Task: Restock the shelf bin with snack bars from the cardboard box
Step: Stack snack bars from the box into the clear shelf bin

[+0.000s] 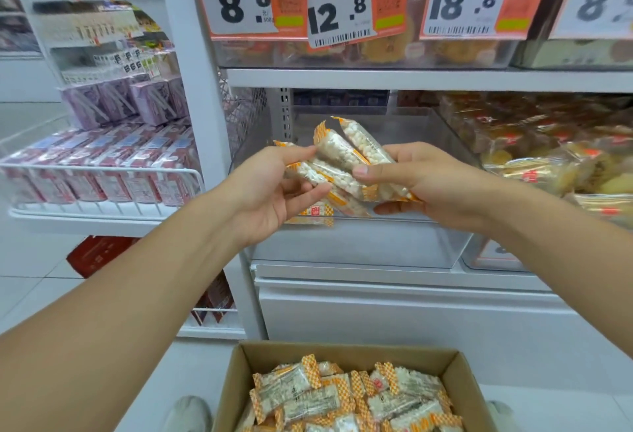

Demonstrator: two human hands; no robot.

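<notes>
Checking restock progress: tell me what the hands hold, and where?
Both hands share a bunch of snack bars: left hand grips the left ends, right hand the right ends.

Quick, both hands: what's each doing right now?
Left hand: grips orange-and-clear wrapped puffed-rice snack bars.
Right hand: grips the same bundle.

hands (pixel 274 188): 2 | cardboard box (pixel 455 368): 1 | price tags (pixel 339 3): 4 | shoes (pixel 186 412): 2
</notes>
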